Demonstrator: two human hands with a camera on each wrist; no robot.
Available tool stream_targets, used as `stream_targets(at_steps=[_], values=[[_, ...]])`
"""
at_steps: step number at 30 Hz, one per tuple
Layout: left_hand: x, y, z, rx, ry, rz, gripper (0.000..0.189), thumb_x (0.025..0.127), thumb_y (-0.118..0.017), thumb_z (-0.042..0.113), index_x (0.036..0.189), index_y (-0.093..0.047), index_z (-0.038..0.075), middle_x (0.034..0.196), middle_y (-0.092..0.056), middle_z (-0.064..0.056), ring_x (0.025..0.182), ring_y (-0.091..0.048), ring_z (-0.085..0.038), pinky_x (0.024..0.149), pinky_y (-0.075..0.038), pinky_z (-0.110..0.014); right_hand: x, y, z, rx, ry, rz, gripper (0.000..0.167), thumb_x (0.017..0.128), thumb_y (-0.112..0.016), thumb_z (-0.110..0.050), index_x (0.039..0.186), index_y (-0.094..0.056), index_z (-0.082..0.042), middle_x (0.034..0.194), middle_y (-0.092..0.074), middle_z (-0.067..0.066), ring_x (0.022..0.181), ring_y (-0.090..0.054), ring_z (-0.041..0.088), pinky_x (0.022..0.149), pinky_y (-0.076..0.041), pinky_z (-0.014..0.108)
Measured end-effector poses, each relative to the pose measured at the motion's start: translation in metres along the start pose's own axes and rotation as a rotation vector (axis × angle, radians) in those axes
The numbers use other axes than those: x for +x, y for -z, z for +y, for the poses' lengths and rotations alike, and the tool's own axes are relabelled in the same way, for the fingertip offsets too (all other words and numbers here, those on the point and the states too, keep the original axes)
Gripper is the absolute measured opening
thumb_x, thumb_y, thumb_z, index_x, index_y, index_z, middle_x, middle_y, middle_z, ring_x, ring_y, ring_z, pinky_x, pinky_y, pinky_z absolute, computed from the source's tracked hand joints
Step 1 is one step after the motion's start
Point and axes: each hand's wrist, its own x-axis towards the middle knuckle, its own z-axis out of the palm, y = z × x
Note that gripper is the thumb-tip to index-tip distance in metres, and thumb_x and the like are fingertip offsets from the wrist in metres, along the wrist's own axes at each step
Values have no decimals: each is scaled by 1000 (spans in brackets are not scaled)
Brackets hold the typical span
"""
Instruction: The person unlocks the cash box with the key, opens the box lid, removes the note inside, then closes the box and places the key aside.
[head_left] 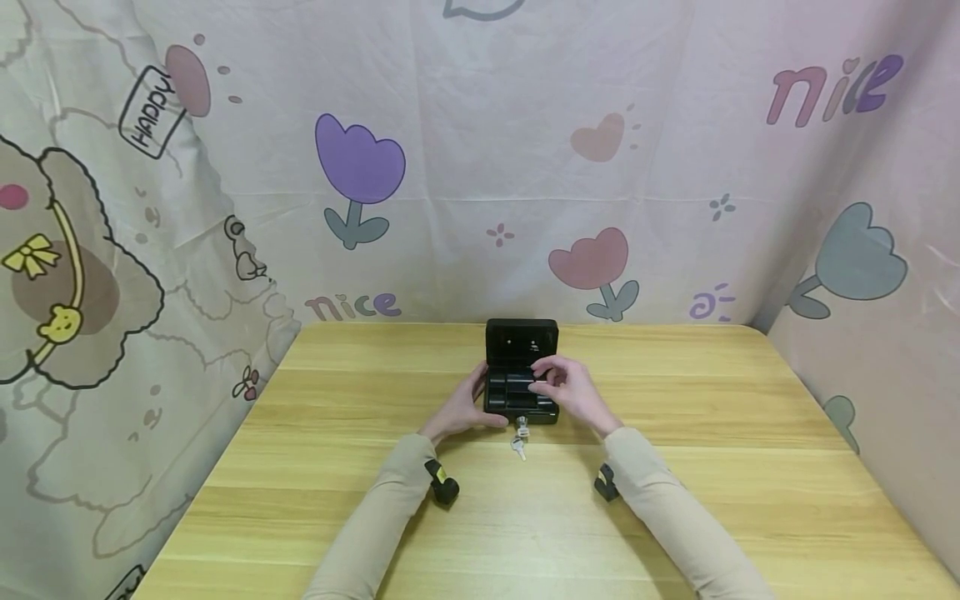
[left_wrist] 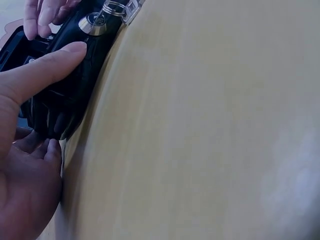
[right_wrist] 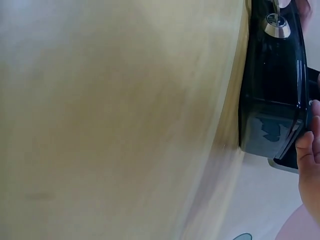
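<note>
A small black cash box (head_left: pixel 540 416) stands on the table with its lid (head_left: pixel 522 342) raised at the back. Inside lies a black tray (head_left: pixel 497 390) with compartments. Keys (head_left: pixel 519 448) on a ring hang from the silver lock (right_wrist: pixel 278 27) at the front. My left hand (head_left: pixel 463 408) grips the box's left side, thumb toward the front edge and fingers along the side. Over the tray's right part is my right hand (head_left: pixel 572 392), thumb and index finger bent toward each other at the compartments. I cannot tell whether they pinch anything.
The wooden table (head_left: pixel 337 475) reaches back to a printed cloth (head_left: pixel 465 167). Another cloth side hangs at the left. Each wrist wears a small black camera, such as the left one (head_left: pixel 444 487), beside a beige sleeve (head_left: pixel 382 517).
</note>
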Motion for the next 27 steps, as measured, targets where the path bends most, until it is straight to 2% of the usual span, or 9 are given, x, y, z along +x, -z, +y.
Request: stream_targets(at_steps=[8,15,23,27], values=[[-1,-1,0,7,7,6,117,76,-86,5,159,-6,-5,168,-10,-24,156,-17,-38,129,-21,-46,5,-7,-2,-110,85,-95,24,84,-79,-6,106,-72,0,91,-71,11,64,-48,6,54,-40,16],[-2,0,1,26,25,8,116,77,-86,7,159,-5,-5,168,-8,-25,156,-17,-38,129,-21,-45,7,-12,-4,-183,151,-134,16,84,-80,-6,98,-75,-3,73,-59,0,61,-41,6,55,-35,16],[-2,0,3,11,27,6,116,77,-86,6,160,-5,-4,169,-9,-24,156,-16,-38,129,-21,-46,11,-15,-4,-263,176,-182,15,85,-79,-8,99,-76,-6,87,-70,2,64,-45,6,57,-38,16],[-2,-1,2,31,23,6,118,76,-87,7,160,-5,-2,169,-10,-23,156,-17,-38,129,-21,-46,13,-16,-4,-307,195,-199,14,86,-78,-7,99,-76,-6,90,-73,3,73,-55,9,66,-50,22]])
